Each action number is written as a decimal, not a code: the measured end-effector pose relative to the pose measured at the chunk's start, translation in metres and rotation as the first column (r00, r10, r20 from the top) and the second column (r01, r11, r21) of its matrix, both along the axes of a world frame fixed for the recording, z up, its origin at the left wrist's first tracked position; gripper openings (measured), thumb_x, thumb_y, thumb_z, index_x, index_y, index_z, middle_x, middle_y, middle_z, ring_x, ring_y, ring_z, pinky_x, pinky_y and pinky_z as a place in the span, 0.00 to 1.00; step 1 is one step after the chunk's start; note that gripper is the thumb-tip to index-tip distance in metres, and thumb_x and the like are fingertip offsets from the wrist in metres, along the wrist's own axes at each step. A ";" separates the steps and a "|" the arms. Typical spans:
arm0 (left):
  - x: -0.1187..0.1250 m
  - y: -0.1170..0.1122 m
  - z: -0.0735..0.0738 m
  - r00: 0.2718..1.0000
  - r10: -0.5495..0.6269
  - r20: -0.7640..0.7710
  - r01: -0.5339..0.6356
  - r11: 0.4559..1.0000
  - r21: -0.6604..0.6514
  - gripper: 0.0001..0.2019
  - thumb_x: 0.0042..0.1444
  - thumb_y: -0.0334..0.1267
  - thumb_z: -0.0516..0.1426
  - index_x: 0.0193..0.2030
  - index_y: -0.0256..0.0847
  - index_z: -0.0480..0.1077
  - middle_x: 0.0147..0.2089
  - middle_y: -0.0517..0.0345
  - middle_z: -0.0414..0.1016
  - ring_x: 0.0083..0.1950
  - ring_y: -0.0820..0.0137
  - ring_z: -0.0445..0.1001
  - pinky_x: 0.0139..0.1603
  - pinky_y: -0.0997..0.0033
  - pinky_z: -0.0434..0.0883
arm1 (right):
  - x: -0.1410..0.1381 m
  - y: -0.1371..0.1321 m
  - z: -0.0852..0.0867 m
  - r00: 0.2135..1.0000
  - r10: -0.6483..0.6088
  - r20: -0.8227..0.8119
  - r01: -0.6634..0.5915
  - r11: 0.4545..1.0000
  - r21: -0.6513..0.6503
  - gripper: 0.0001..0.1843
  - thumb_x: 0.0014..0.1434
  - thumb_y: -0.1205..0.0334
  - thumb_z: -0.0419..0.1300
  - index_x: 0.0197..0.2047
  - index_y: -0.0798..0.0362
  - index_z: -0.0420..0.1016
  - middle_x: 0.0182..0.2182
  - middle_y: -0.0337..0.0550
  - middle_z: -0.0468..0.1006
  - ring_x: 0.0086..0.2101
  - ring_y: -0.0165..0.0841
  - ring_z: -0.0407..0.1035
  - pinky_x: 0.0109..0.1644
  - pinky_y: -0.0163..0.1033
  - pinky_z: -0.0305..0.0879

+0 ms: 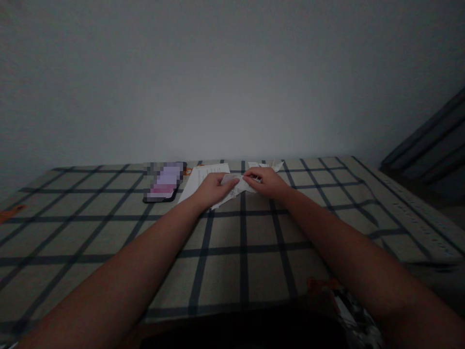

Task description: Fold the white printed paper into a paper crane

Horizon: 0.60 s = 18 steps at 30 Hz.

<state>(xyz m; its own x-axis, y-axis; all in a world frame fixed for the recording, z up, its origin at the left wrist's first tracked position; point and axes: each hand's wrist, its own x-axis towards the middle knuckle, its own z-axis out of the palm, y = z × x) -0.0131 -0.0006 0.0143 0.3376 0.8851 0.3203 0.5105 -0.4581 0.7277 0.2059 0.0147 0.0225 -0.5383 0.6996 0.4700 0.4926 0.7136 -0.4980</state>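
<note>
Both my arms reach forward over a bed covered in a beige sheet with dark check lines. My left hand and my right hand meet on a small crumpled white paper, each pinching one side of it. Under and behind it lies a printed white sheet. A phone with a lit pinkish screen lies just left of my left hand.
A plain pale wall stands right behind the bed. More white paper scraps lie beyond my right hand. A dark striped cloth hangs at the right. A colourful wrapper sits near my right forearm. An orange bit lies far left.
</note>
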 end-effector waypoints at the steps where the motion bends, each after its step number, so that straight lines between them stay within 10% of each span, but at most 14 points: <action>1: 0.000 0.000 0.000 1.000 0.015 -0.010 -0.014 1.000 0.025 0.23 0.59 0.55 0.55 0.24 0.38 0.70 0.24 0.60 0.70 0.28 0.70 0.67 0.30 0.71 0.62 | 0.000 -0.001 0.000 1.000 0.001 -0.026 -0.002 1.000 -0.009 0.12 0.63 0.57 0.56 0.41 0.55 0.78 0.36 0.44 0.80 0.36 0.33 0.71 0.40 0.36 0.61; 18: 0.002 0.000 0.002 0.995 -0.022 -0.096 0.037 0.987 0.155 0.23 0.64 0.53 0.51 0.31 0.38 0.76 0.28 0.58 0.76 0.32 0.67 0.72 0.36 0.69 0.64 | -0.003 -0.001 -0.001 0.996 0.018 -0.091 -0.026 0.996 -0.085 0.09 0.60 0.59 0.57 0.37 0.55 0.74 0.30 0.41 0.76 0.32 0.30 0.68 0.37 0.35 0.61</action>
